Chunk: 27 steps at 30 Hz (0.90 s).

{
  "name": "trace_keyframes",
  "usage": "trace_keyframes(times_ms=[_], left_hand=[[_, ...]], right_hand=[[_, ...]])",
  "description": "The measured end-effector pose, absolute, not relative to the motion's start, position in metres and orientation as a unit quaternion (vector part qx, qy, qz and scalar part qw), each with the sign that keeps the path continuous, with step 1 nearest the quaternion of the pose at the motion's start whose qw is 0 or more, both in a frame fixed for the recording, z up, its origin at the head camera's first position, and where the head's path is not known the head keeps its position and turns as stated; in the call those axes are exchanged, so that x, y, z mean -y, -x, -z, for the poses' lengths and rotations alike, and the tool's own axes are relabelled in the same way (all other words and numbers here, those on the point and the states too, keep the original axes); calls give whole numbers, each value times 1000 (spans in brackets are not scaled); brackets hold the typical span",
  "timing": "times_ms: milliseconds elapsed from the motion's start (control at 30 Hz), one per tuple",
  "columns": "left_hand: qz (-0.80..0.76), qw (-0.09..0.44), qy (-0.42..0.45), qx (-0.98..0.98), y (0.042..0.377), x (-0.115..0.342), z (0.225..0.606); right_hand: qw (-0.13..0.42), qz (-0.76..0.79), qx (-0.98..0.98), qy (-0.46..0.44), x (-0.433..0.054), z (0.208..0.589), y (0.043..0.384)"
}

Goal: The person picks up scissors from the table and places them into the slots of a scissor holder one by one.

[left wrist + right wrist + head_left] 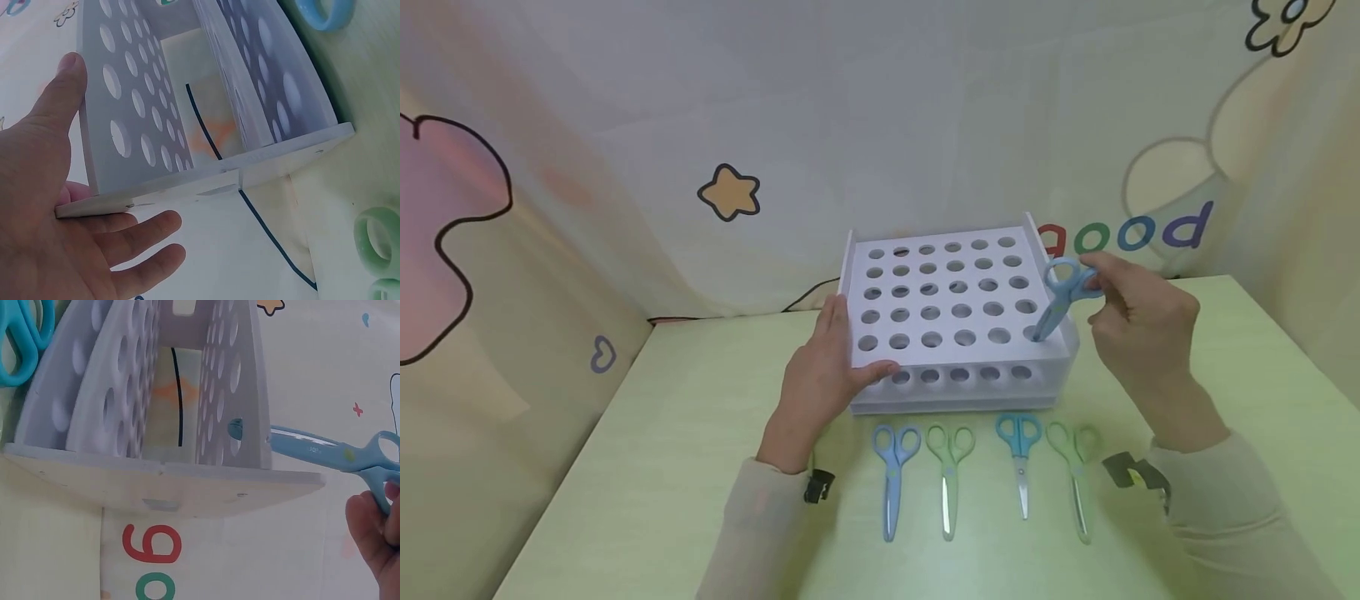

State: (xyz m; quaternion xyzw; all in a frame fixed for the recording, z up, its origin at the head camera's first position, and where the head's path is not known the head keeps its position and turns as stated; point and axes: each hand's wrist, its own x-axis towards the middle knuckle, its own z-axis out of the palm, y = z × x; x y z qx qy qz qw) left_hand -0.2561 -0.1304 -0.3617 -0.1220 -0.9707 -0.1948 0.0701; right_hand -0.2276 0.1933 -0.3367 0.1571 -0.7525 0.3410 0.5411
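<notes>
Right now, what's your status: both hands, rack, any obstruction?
Left hand grips the white rack by its left side. Right hand holds light-blue scissors, tip through near-right corner hole. Nothing seen blocking them.

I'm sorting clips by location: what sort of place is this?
Probably an indoor tabletop workspace: a pale green table, cartoon-print cloth behind it, and a white holed rack on top.

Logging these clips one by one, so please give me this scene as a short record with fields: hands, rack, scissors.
left hand: grips the rack's left end
right hand: holds light blue scissors by a handle
tip: pokes through the rack's near right corner hole
rack: white, stands on the table
other scissors, left to right: green pair, partly hidden; blue pair; second green pair; turquoise pair; third green pair
backdrop: printed cloth
</notes>
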Motion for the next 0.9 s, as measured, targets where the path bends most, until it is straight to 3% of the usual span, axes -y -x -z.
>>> trace_keyframes(times_ms=[300, 567, 900], left_hand=[[192, 64, 125, 971, 255, 131, 358], [202, 69, 131, 968, 256, 131, 359], [198, 61, 121, 971, 256, 129, 359]], right_hand=[[513, -343, 769, -166, -194, 339, 227], [434, -346, 819, -148, -203, 340, 221], [212, -394, 893, -42, -206, 334, 211]])
